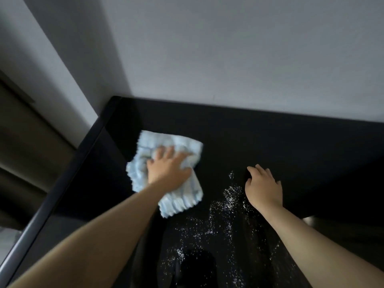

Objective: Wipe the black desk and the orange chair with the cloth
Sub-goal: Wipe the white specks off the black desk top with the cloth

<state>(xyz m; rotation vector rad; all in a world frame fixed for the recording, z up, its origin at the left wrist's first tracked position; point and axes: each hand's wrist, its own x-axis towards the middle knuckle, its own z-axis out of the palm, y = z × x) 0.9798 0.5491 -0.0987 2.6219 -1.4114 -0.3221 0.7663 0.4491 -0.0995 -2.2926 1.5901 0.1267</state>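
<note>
**Cloth pressed on bench, left-rear area**

The cloth [166, 175], light blue and crumpled, is laid flat on the black bench [291, 142], toward the left-rear corner, near the left edge and short of the wall [228, 48]. It is pinned under the left hand [166, 167]: palm down, fingers spread over the fabric, pressed rather than clenched. Slight motion blur is seen on the cloth and the left forearm.

The right hand [262, 187] is set on the bare bench to the right of the cloth, apart from it, fingers loosely curled with tips on the surface; nothing is held in it.

White crumbs [218, 221] are scattered across the bench between the two forearms, from just left of the right hand down toward the near edge. The cloth's near corner sits just beside the upper fringe of the scatter.

The chair is not seen in this view. A dim floor area is visible beyond the bench's left edge.
</note>
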